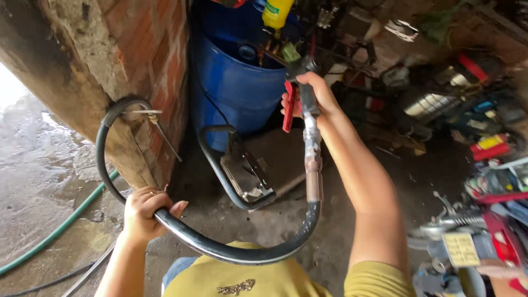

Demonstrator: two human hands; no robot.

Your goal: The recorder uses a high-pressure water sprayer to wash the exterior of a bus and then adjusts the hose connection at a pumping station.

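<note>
My right hand (314, 94) grips a spray gun (300, 93) with a red trigger lever, held up in front of a blue barrel (236, 88). A metal fitting (313, 165) joins the gun to a thick black hose (231, 250) that curves down and across my lap. My left hand (144, 212) is closed around that hose lower left. From there the hose loops up over a metal hook (147, 114) on a brick pillar (126, 66).
A green garden hose (55, 234) lies on the wet concrete floor at left. A black metal frame part (242, 173) rests by the barrel. Tools, cans and motorcycle parts (473, 236) crowd the right side. A yellow bottle (276, 12) stands on the barrel.
</note>
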